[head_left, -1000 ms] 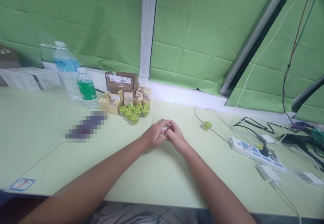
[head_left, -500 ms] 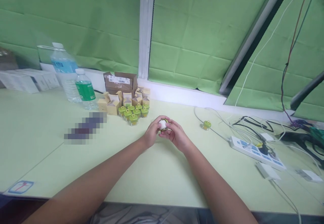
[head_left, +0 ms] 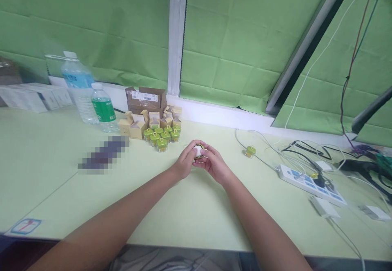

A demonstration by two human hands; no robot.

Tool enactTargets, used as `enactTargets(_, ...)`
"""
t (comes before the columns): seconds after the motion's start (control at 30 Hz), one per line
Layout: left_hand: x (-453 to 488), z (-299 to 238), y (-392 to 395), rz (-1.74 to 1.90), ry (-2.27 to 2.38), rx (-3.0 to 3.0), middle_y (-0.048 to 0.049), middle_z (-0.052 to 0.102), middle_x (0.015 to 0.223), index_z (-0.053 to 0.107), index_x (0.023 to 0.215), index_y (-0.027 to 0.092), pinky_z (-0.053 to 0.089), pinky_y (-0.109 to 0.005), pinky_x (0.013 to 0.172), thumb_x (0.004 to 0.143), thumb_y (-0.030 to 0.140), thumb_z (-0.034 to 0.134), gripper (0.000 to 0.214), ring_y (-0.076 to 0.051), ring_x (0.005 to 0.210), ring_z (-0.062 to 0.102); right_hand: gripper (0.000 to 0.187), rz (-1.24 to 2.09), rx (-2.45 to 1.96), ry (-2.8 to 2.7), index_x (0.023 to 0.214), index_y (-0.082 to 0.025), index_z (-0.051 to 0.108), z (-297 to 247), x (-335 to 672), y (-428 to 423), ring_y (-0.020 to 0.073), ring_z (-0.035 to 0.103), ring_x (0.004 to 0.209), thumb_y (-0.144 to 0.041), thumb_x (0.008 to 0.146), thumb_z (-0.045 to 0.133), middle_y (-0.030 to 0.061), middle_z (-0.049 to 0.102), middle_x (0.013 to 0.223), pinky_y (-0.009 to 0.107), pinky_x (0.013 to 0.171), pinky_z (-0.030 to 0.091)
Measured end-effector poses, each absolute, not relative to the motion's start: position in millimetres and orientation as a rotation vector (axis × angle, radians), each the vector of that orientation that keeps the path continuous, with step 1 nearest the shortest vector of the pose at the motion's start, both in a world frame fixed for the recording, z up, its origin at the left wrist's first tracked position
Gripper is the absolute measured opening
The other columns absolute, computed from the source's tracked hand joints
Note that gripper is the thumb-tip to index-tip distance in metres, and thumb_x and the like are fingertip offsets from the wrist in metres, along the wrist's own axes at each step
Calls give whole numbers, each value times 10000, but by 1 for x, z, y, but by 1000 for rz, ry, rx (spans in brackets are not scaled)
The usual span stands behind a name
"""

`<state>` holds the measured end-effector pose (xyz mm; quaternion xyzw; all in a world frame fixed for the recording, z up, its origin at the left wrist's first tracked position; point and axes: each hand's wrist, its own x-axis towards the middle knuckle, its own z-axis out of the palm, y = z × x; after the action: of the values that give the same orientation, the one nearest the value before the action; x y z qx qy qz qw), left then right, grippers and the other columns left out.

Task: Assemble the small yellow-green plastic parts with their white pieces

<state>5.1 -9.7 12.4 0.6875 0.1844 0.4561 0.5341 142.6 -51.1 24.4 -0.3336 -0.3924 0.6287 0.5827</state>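
Observation:
Between my two hands is a small round white piece with a dark and green rim [head_left: 199, 151]; its kind I cannot make out. My left hand [head_left: 184, 161] grips its left side, thumb lying on the white face. From the other side my right hand [head_left: 215, 164] holds it too, its thumb at the face and its fingers curled beneath. Several small clear jars with green lids [head_left: 161, 144] stand in a cluster to the left of my hands. One more green-lidded jar [head_left: 250, 151] sits apart on the right, beside a white cable.
Behind the jars are small opened cardboard boxes [head_left: 136, 130] and a larger brown carton [head_left: 145, 99]. Two water bottles [head_left: 104, 109] stand at the left, near a blurred-out dark object [head_left: 104, 152]. A white power strip [head_left: 310, 184] and tangled cables lie on the right.
The round piece has turned slightly in my hands, and the left thumb has shifted a little on its white face. Everything else stays in place.

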Motion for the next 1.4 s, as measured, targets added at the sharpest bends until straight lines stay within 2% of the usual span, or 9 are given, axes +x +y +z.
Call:
enactTargets(0.4, 5, 12, -10, 1086, 453, 1767, -56, 610, 953, 549, 1159, 177, 454, -310, 729, 962, 391, 394, 330, -195, 818, 563, 441, 1435, -823, -928, 1012, -192, 562, 24, 142, -51, 122, 640, 602, -301, 667, 815, -41, 643, 725, 363, 702, 625)
enactTargets(0.7, 1, 14, -8, 1047, 431, 1737, -51, 603, 975, 532, 1178, 178, 440, -297, 716, 945, 342, 378, 324, -178, 801, 552, 391, 1459, -802, -939, 1014, -197, 568, 23, 144, -50, 125, 645, 638, -305, 711, 790, -10, 667, 788, 360, 732, 616)
enactTargets(0.87, 2, 15, -12, 1042, 488, 1802, -49, 587, 1063, 488, 1246, 212, 447, -281, 748, 831, 274, 602, 435, -181, 902, 558, 395, 1423, -841, -942, 1020, -204, 570, 24, 147, -50, 135, 656, 721, -326, 714, 787, 8, 676, 845, 291, 693, 584)
enactTargets(0.93, 3, 13, -11, 1081, 590, 1865, -40, 583, 1025, 506, 1216, 213, 435, -268, 708, 832, 252, 610, 400, -163, 844, 548, 429, 1336, -908, -975, 1045, -225, 564, 24, 148, -50, 159, 657, 763, -340, 700, 793, -2, 655, 829, 311, 684, 581)
enactTargets(1.0, 5, 10, -8, 1166, 689, 1923, -36, 575, 1003, 530, 1149, 207, 426, -266, 685, 842, 241, 591, 315, -156, 810, 536, 396, 1111, -993, -1033, 1007, -238, 579, 22, 149, -49, 164, 636, 786, -354, 694, 791, 6, 632, 889, 327, 679, 578)
enactTargets(1.1, 6, 7, 1, 1289, 772, 2065, -44, 565, 1017, 544, 1086, 201, 435, -297, 749, 841, 228, 585, 250, -180, 873, 546, 197, 636, -1101, -1243, 878, -239, 648, 20, 150, -49, 154, 582, 804, -357, 750, 740, 28, 583, 966, 312, 699, 555)
enactTargets(1.17, 4, 6, 5, 1307, 788, 2175, -52, 555, 1032, 546, 1070, 199, 438, -319, 796, 847, 226, 580, 227, -195, 915, 549, 110, 439, -1147, -1420, 849, -249, 697, 18, 151, -49, 154, 560, 788, -350, 806, 686, 36, 565, 948, 317, 724, 538)
enactTargets(1.3, 1, 5, 9, 1246, 850, 2322, -66, 533, 1076, 541, 1077, 201, 446, -333, 790, 849, 201, 557, 228, -212, 937, 550, 131, 326, -1224, -1544, 899, -268, 729, 15, 148, -51, 149, 536, 714, -347, 854, 635, 38, 557, 914, 337, 716, 513)
enactTargets(1.4, 0, 4, 10, 1207, 902, 2420, -72, 523, 1082, 532, 1093, 204, 450, -346, 782, 853, 187, 537, 240, -226, 945, 550, 130, 340, -1237, -1508, 869, -270, 731, 13, 144, -51, 154, 524, 702, -355, 849, 634, 35, 555, 897, 344, 707, 501)
